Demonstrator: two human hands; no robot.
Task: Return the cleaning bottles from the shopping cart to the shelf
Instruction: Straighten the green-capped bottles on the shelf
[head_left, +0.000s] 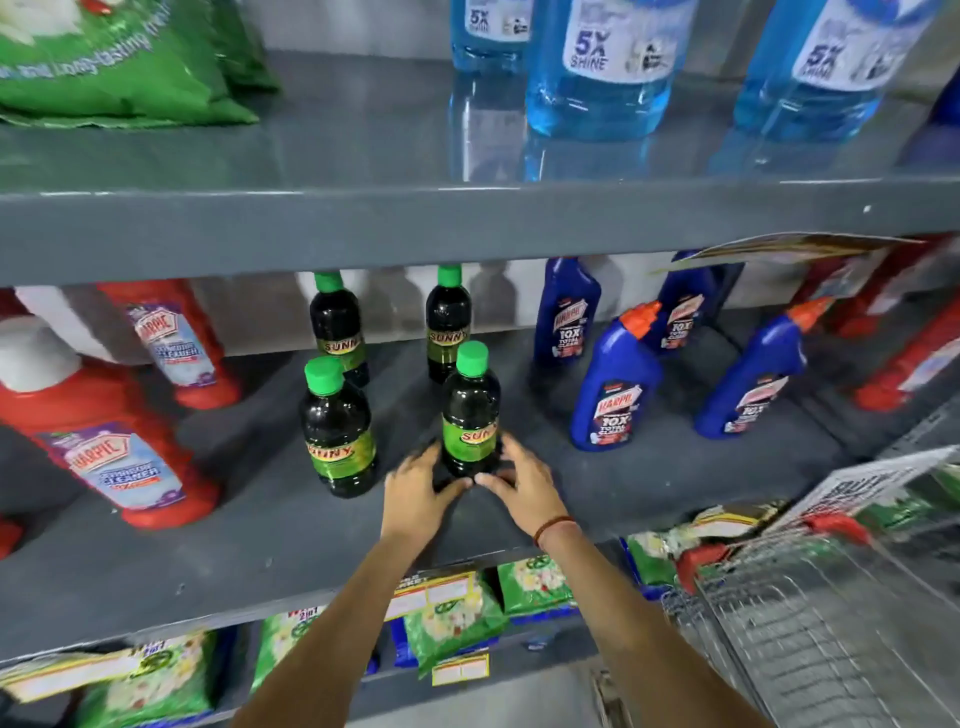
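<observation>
A dark green-capped bottle (470, 415) is being set on the shelf (649, 467), cupped at its base by both hands' fingers (415, 467); release is judged next.

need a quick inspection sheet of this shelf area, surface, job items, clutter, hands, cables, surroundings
surface: grey middle shelf, bare at its front edge
job's things: four dark green-capped bottles upright; the front right bottle stands between both hands, front left bottle beside it, two more behind
clutter: blue bottles to the right, red bottles to the left, all upright
grippers: left hand and right hand cupped round the front right bottle's base, thumbs nearly touching; firm grip cannot be told
cables: nothing seen
surroundings: light blue bottles and a green bag on the upper shelf, green packets below, wire shopping cart at lower right
</observation>
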